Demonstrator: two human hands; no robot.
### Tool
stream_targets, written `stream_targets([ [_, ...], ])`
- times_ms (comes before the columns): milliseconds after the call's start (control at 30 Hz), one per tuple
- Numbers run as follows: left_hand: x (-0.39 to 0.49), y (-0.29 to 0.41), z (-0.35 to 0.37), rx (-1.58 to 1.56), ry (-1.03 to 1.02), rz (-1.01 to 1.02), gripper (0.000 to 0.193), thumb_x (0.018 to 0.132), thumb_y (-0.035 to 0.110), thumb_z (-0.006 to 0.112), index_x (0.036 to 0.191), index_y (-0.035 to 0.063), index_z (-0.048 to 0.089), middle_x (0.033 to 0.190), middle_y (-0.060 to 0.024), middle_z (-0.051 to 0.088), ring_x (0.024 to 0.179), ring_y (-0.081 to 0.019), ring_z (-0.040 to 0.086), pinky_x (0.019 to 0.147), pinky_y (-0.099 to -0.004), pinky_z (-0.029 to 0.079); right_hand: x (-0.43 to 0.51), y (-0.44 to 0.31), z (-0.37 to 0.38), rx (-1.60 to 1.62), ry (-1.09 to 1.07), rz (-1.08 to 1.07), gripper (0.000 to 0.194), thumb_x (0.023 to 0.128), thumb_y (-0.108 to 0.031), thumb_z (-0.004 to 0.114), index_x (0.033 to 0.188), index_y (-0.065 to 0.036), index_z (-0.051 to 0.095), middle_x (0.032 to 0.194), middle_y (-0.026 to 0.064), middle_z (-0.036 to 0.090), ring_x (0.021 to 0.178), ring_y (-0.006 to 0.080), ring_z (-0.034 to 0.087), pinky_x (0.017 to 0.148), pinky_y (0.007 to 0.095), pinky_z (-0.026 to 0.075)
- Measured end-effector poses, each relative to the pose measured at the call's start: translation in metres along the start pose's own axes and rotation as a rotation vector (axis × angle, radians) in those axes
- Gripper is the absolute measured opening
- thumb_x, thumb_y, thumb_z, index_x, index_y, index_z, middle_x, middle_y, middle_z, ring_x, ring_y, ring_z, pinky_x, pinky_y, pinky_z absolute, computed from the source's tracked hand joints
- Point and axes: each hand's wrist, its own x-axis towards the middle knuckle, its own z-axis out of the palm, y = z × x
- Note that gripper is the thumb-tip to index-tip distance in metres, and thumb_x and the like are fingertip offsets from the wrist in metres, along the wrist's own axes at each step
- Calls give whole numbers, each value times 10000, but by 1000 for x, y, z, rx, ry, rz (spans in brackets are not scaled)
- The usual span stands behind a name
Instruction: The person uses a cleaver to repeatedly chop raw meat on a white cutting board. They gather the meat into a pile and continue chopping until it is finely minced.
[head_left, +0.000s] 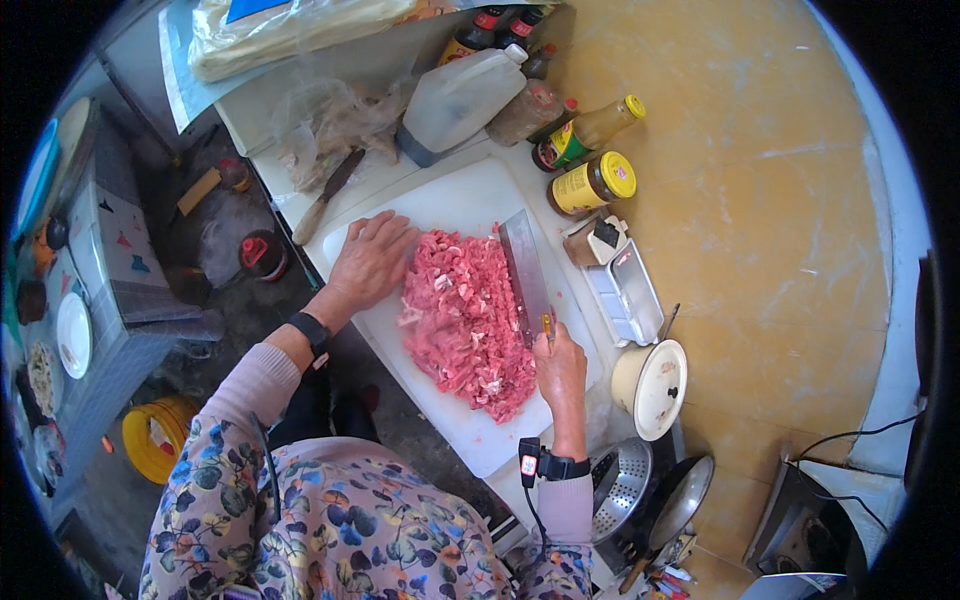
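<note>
A broad heap of chopped raw red meat (469, 322) with pale bits of fat covers the middle of a white cutting board (480, 191). My right hand (560, 367) is closed around the handle of a cleaver (527, 270). The wide steel blade stands along the right edge of the meat. On the other side, my left hand (375, 259) lies palm down over the board with its fingers somewhat spread. Its fingertips come close to the upper left edge of the heap; whether they touch it I cannot tell. This hand holds nothing.
Beyond the board are a knife (330, 195), a plastic jug (461, 105) and a yellow-lidded jar (592, 184). To the right stand a seasoning box (626, 292), a lidded enamel pot (660, 390) and a metal colander (622, 487). A yellow bucket (154, 442) sits on the floor at left.
</note>
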Motion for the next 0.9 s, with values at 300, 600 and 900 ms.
stream_targets([
  [300,-1,-2,6,74,75,43,453,932,199,615,1368,78,614,1433,-128,551,1404,-318,449,1135,-485,345,-27,-12,-30,52,31,-15,250,1004,-218,560,1086,13,609,827,292,685,812,492,682,711,579,507],
  [600,-1,-3,5,61,-14,16,486,957,203,587,1427,79,584,1486,-134,525,1440,-332,417,1161,-495,319,-8,1,-14,-209,-24,-103,181,990,-190,597,1027,-12,594,815,261,702,774,476,691,709,573,538],
  [900,2,0,2,64,-16,13,480,951,193,594,1416,76,591,1483,-129,530,1437,-326,424,1161,-495,325,-50,2,-31,118,141,130,207,1000,-217,587,988,-12,565,819,280,682,815,488,680,696,571,503],
])
